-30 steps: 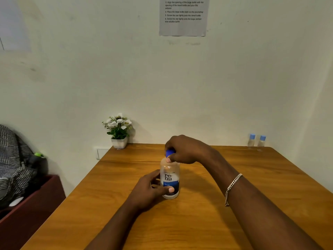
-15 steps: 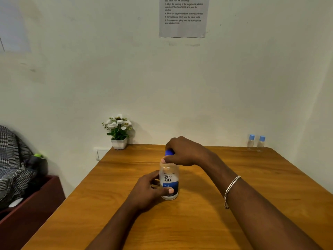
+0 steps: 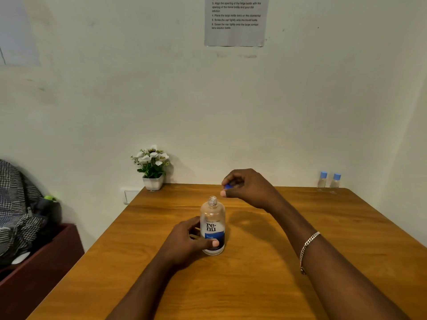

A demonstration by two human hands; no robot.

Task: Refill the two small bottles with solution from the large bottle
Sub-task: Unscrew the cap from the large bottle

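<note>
On the wooden table [image 3: 254, 287], gripping the large renu bottle [image 3: 212, 225] upright in the curled left hand [image 3: 184, 242]. Standing well beyond the right hand [image 3: 250, 189]: two small bottles [image 3: 322, 181]. Pinching the blue cap [image 3: 228, 186] in that hand, above the neck.

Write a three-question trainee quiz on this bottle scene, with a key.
1. True or false: the large clear labelled plastic bottle, held by the left hand, stands uncapped on the brown wooden table.
2. What does the right hand pinch in its grip? A) the small blue screw cap B) a metal spoon C) a paper towel
3. Fill in: the two small clear blue-capped bottles stand at the table's far ____ corner.
Key: 1 true; 2 A; 3 right.
</note>
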